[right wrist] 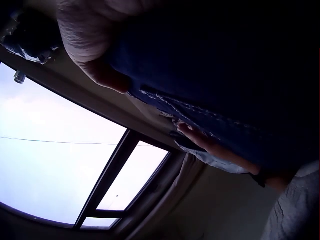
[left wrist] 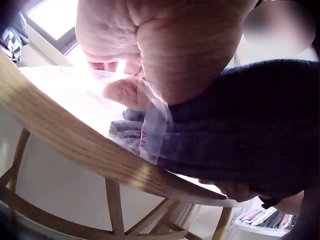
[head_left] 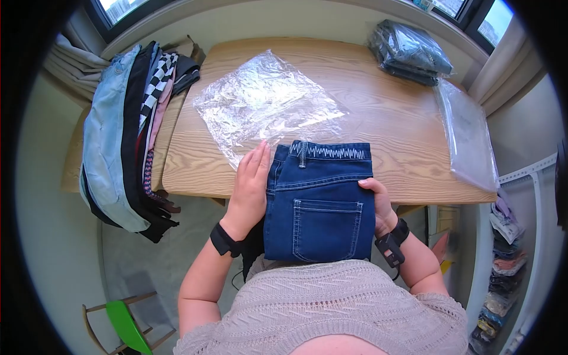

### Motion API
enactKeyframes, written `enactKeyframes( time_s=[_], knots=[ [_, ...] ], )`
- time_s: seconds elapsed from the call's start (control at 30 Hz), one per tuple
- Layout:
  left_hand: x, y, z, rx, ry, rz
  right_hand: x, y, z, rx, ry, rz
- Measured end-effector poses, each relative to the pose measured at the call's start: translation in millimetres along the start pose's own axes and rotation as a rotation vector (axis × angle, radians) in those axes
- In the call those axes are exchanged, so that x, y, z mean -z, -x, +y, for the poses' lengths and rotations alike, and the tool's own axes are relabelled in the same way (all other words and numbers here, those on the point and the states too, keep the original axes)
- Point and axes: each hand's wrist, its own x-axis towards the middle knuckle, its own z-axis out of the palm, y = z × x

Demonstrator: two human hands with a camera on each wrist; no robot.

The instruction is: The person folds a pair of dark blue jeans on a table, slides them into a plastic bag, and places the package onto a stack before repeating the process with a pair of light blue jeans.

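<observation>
Folded dark blue jeans, back pocket facing up, lie across the table's front edge against the person's body. Along their left side rests the left hand, fingers straight, fingertips at the near corner of a crinkled clear plastic bag. In the left wrist view, that hand is beside the jeans, with clear plastic around its fingertips. The right hand grips the jeans' right edge, thumb on top, its fingers hidden underneath. The right wrist view is dark; the hand holds the denim.
A pile of trousers hangs over the left of the wooden table. Bagged jeans sit at the back right, above a stack of clear bags. A green-seated chair stands lower left; shelves with packed clothes are at right.
</observation>
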Motion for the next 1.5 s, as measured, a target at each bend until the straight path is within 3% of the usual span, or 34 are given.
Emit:
enactKeyframes(
  time_s=[0.2,0.27,0.4,0.73,0.8,0.87,0.9,1.0,1.07,1.13,1.27,1.37,1.4,1.47,1.5],
  knots=[
    [2.3,5.0,-2.6,-0.045,-0.004,-0.035,-11.7,-19.1,-20.6,-0.035,-0.019,-0.018],
    [3.7,6.3,-3.6,-0.061,0.008,-0.05,-12.8,-27.5,-29.5,0.09,0.015,0.025],
    [2.9,4.8,-3.3,-0.043,0.044,-0.036,-11.8,-36.5,-38.7,0.14,-0.015,0.032],
    [-5.6,-2.7,4.7,-0.058,0.037,-0.012,-20.3,-51.0,-10.6,0.222,-0.054,0.057],
    [-4.5,-1.4,4.8,-0.063,0.034,0.003,-29.6,-50.3,-4.4,0.254,0.069,0.097],
    [-0.2,3.8,4.6,0.02,-0.031,0.036,-29.0,-48.6,-5.7,0.189,0.067,0.051],
    [2.5,9.5,8.4,-0.014,-0.073,0.156,-31.2,-46.9,-6.0,0.141,0.056,0.037],
    [2.0,40.6,25.4,-0.459,0.09,0.257,-34.2,-50.8,-3.6,0.108,0.026,0.0],
    [-8.1,51.3,39.4,-0.617,0.237,-0.017,-37.1,-53.9,0.9,0.107,0.01,-0.019],
    [-27.1,47.3,47.8,-0.592,0.235,-0.175,-44.1,-58.0,6.4,0.168,-0.013,-0.014],
    [-42.0,27.5,63.0,-0.422,0.015,-0.149,-49.8,-66.0,11.5,0.164,-0.019,-0.053],
    [-52.0,19.1,72.8,0.211,-0.041,-0.304,-53.8,-68.0,13.7,0.12,-0.04,-0.064],
    [-52.5,15.7,72.0,0.211,-0.044,-0.296,-55.4,-70.4,15.2,0.14,-0.052,-0.07],
    [-52.1,8.5,68.2,0.427,0.023,-0.407,-56.8,-80.3,16.9,0.157,-0.059,-0.082],
    [-55.0,9.9,64.5,0.427,0.02,-0.401,-57.1,-88.3,17.9,0.133,-0.08,-0.086]
  ],
)
